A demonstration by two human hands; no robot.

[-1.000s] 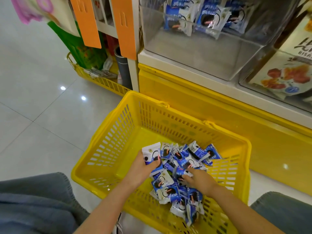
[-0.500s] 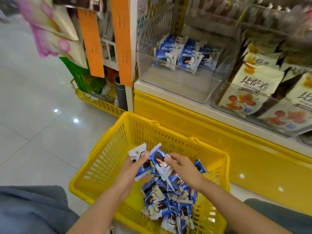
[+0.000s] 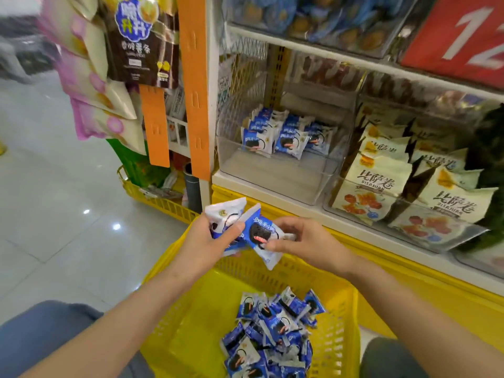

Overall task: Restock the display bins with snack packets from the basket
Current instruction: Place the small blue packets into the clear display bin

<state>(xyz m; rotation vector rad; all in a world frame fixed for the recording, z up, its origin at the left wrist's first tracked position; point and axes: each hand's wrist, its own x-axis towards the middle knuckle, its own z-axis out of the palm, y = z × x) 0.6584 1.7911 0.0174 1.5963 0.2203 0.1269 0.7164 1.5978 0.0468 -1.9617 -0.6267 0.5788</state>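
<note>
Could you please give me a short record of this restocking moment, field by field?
Left hand: grips white packet, above the basket
Right hand: pinches blue packet, next to the white one
Basket: yellow, below both hands; pile of blue packets inside, toward its right side
Bin: clear, on the shelf; stock of matching packets at its back
Next bin: to the right, holds cream packets
</note>
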